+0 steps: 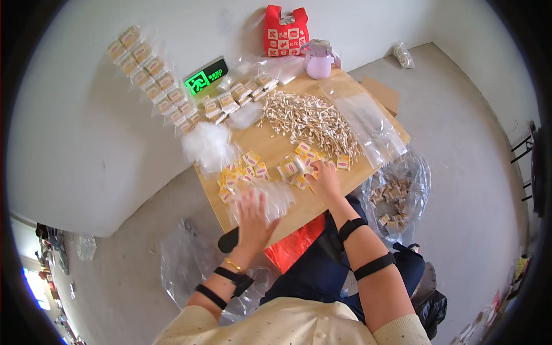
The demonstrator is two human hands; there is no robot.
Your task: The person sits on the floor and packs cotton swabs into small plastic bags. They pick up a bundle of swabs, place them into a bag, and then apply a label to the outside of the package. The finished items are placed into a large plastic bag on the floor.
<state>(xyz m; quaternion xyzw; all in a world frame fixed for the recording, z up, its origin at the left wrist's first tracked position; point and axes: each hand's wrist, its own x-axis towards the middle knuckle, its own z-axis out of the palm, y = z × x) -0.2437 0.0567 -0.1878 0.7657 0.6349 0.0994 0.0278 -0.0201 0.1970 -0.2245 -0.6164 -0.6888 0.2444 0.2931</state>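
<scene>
My left hand (252,221) is spread flat, fingers apart, over a heap of thin clear plastic sleeves (279,195) at the table's near edge. My right hand (326,179) is curled, thumb and forefinger down among loose yellow-and-white cards (343,161). Beside its fingertips lies a small whitish packet (289,168); what the fingers pinch is partly hidden. More yellow cards (248,171) are scattered beyond my left hand. Past both hands spreads a large pile of loose cotton swabs (310,118). Another bunch of clear sleeves (208,146) sits at the table's left edge.
Bagged swab packs (227,102) line the back left; more packs (152,80) rise by the wall near a green-lit sign (205,76). A lilac jug (319,63) and red bag (286,37) stand behind. Large clear bags (368,123) cover the right edge. A pack-filled bag (397,195) is below.
</scene>
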